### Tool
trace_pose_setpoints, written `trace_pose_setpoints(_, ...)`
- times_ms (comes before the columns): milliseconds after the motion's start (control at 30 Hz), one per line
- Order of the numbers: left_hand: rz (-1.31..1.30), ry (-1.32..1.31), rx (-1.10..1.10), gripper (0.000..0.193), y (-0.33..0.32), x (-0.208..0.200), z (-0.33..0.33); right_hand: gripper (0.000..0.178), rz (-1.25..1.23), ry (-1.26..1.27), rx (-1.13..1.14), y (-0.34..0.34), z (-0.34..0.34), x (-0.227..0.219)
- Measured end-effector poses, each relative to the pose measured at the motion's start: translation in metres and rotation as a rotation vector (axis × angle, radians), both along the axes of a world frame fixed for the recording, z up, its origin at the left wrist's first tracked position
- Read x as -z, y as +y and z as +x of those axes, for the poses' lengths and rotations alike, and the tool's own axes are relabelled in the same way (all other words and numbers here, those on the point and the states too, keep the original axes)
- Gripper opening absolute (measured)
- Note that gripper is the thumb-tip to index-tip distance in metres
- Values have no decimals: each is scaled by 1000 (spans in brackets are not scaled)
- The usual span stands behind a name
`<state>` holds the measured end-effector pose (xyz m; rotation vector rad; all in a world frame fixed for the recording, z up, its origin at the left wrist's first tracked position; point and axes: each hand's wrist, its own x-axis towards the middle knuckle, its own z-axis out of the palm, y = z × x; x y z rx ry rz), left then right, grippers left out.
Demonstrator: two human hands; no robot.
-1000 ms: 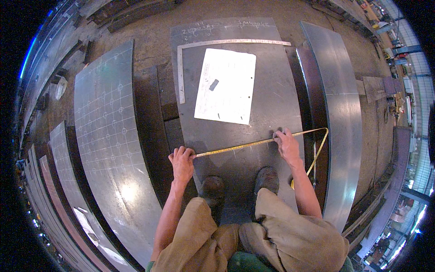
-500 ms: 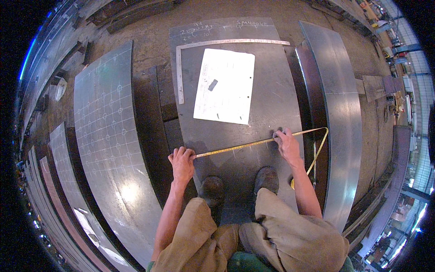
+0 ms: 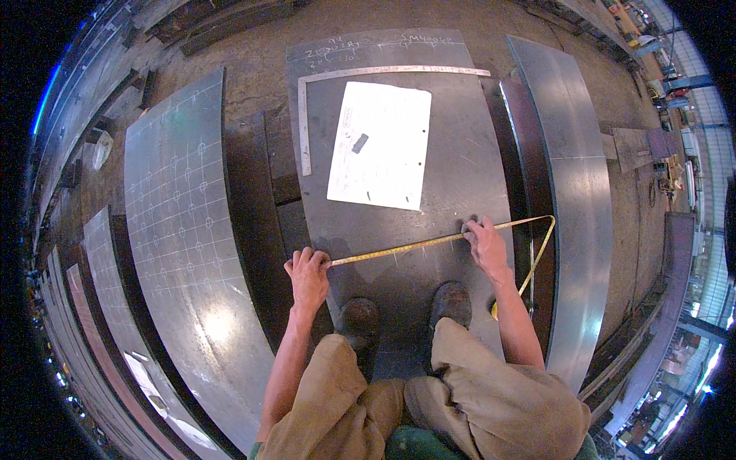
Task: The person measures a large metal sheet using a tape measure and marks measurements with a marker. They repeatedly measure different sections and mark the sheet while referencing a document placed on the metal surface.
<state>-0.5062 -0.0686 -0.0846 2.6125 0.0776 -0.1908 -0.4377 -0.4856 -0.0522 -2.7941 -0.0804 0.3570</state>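
Observation:
A yellow tape measure [image 3: 399, 250] lies stretched across the dark steel plate [image 3: 468, 169] on which my boots rest. At the plate's left edge, my left hand [image 3: 308, 280] is closed on the end of the blade. My right hand [image 3: 487, 247] pinches the blade near the right edge; whether something small is also between those fingers, I cannot tell. Past it the blade runs beyond the edge, folds sharply and comes back to the yellow case, mostly hidden by my right forearm. Short pale marks show on the plate near the tape.
White paper sheets [image 3: 391, 161] with a small dark block [image 3: 359, 144] on them lie ahead, inside a metal square [image 3: 383, 72]. To the left is a plate [image 3: 180, 184] marked with a grid and circles. Another bare plate [image 3: 579, 199] stands right, across a dark gap.

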Motion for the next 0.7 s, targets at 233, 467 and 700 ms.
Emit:
trace_pose_setpoints(233, 39, -68, 10, 7, -3, 0, -1, 19, 38, -86, -23, 1, -1, 1)
trace_pose_setpoints(467, 35, -67, 4, 8, -4, 3, -1, 16, 61, -121, -19, 0, 1, 3)
trace_pose_setpoints(700, 21, -69, 1, 8, -5, 3, -1, 16, 91, -143, -38, 0, 0, 0)
